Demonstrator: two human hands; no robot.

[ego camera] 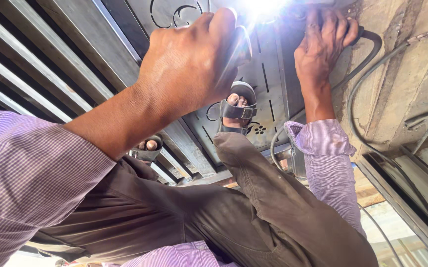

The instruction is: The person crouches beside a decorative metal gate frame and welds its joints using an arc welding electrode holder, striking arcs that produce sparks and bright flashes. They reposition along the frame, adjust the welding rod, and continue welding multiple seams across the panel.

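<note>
While 1 white arc (266,6) is flaring on the cut-pattern metal gate panel (266,74), the right hand (325,42) is gripping 1 black cable (367,69); left hand (194,62) is fisted, contents can't tell. 2 sandalled feet are resting on the panel.

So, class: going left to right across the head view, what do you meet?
Checked sleeve → left hand → sandalled foot → right hand → black cable.

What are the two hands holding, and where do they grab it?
The right hand grips the handle of a welding holder by its black cable. The left hand is closed on something, but glare hides it.
</note>
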